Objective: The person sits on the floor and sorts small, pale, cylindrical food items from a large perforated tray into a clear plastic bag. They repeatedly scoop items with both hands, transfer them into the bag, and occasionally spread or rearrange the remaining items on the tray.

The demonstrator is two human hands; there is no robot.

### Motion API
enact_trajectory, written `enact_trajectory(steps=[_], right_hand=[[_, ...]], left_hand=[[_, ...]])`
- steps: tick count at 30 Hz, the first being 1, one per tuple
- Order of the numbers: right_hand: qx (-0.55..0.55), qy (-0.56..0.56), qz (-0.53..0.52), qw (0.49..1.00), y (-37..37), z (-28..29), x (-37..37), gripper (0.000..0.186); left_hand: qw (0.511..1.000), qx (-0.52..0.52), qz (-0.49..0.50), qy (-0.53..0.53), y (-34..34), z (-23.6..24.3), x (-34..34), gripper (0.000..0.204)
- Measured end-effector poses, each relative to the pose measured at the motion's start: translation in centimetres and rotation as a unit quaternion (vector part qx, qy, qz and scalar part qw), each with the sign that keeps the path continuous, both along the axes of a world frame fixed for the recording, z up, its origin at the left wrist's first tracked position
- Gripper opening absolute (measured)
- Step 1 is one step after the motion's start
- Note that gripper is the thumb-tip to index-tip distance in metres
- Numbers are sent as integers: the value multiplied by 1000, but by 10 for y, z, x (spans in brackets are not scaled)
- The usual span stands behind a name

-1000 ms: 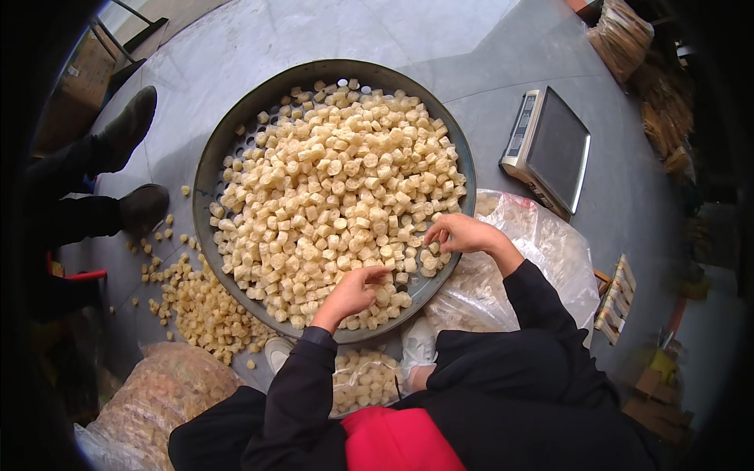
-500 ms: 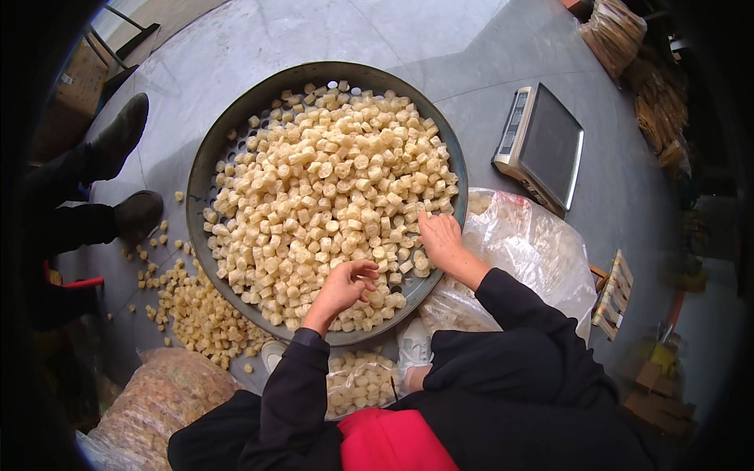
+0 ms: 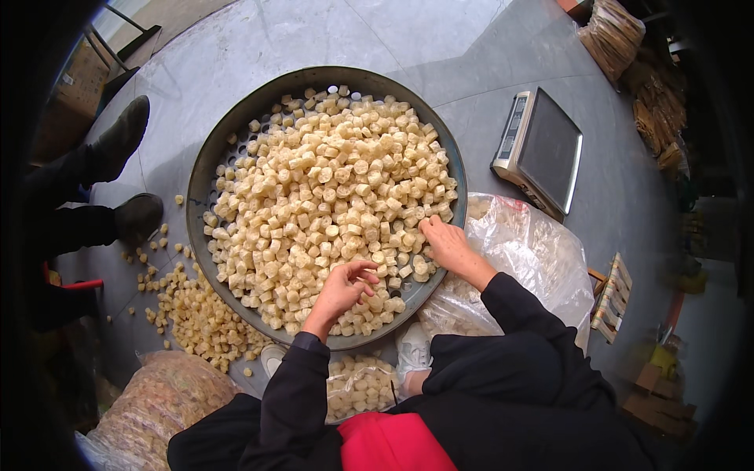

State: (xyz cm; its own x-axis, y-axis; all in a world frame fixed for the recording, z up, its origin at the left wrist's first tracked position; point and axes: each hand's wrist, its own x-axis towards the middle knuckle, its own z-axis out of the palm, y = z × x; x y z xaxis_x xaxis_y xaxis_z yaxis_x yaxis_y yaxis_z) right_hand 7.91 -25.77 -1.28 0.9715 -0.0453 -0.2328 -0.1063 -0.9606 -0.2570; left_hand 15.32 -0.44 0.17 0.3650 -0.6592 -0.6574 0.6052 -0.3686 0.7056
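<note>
The pale dried chunks (image 3: pixel 330 196) are heaped up-frame of both hands in the round metal tray (image 3: pixel 206 169); the left hand (image 3: pixel 345 284) is curled loosely over the near pieces, the right hand (image 3: pixel 444 242) laid flat with fingers (image 3: pixel 428 226) narrow.

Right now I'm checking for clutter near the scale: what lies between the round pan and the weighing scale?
In the head view, only bare grey floor separates the round pan from the weighing scale; the clear plastic bag sits just below that gap.
</note>
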Motion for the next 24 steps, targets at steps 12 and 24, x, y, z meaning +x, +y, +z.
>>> enact_trajectory(steps=[12,24], right_hand=[[53,113,14,992,1,-3,5,32],[156,78,-28,984,6,0,6,33]], left_hand=[[1000,-18,11,8,0,-2,-1,47],[998,-34,25,52,-4,-4,-6,45]])
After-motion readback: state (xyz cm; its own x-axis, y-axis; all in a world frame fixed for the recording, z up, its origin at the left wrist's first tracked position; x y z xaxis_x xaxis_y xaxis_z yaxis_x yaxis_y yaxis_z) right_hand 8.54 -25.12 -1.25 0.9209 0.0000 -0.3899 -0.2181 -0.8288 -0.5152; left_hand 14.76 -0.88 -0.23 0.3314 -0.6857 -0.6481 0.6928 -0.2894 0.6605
